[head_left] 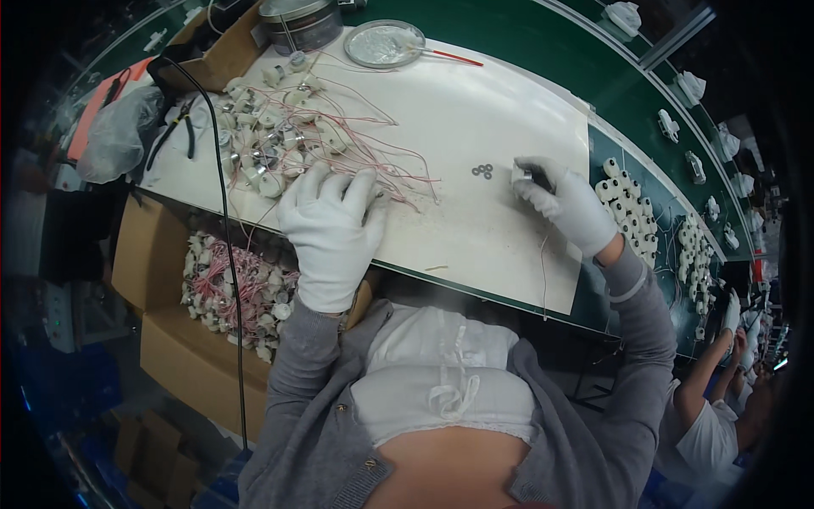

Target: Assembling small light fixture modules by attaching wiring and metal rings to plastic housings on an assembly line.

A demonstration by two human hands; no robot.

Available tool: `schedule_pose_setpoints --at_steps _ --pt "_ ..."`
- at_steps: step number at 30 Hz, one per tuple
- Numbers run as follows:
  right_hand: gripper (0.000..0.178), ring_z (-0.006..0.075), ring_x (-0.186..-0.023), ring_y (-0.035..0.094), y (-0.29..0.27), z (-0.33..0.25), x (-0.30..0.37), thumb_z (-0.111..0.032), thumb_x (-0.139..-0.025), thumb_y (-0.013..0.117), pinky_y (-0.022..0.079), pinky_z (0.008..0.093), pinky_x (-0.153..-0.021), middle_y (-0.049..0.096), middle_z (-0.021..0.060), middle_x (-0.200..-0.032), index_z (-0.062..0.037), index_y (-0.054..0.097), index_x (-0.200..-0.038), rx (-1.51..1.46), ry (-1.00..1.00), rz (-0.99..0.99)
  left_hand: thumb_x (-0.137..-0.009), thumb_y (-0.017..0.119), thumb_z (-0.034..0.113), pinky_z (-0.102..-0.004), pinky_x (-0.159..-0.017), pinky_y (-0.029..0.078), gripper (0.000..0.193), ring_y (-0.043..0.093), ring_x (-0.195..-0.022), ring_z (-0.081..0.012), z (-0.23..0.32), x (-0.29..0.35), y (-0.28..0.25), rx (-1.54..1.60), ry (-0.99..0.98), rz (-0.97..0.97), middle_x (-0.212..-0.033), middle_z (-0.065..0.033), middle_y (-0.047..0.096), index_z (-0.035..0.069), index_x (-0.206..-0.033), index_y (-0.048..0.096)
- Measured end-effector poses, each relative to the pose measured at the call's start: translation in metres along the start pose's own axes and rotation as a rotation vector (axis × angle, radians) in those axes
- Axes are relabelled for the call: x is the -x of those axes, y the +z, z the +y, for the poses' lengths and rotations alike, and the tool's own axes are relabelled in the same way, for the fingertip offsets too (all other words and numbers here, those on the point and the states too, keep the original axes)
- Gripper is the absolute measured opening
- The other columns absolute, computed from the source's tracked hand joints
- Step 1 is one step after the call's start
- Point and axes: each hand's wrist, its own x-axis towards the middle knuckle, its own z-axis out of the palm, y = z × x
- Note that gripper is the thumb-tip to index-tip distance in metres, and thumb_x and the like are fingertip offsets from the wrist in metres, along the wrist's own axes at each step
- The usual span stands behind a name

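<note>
My left hand (329, 233), in a white glove, rests at the near edge of a pile of small white-and-silver motor-like parts (275, 140) with pink wires. Its fingers are bent and spread apart, touching the pile's edge; whether a fingertip presses on a part is hidden. Further right, my gloved right hand (570, 202) is closed in a pinch on a small white wired part (518, 174), mostly covered by the fingers. A thin wire (543, 271) trails from below this hand to the table's front edge. Several small dark rings (482, 171) lie just left of it.
Finished-looking white parts with black tips (626, 208) stand in rows at right. A round dish (383, 44) with a red-handled brush (454, 58) lies at the back. Pliers (175, 131) are at left. A cardboard box (203, 373) of wired parts sits below; a black cable (227, 220) crosses it.
</note>
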Motion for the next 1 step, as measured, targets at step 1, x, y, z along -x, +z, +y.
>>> schedule_pose_setpoints --at_steps 1 --pt "0.047 0.0335 -0.110 0.074 -0.0013 0.0019 -0.0029 -0.028 -0.102 0.071 0.056 0.0382 -0.098 0.076 0.0146 -0.129 -0.0042 0.062 -0.141 -0.130 0.004 -0.019 -0.075 0.086 0.029 -0.0522 -0.097 0.048 0.038 0.062 -0.117 -0.0342 0.0020 0.0007 0.0041 0.023 0.001 -0.011 -0.101 -0.0039 0.073 0.013 -0.109 0.076"
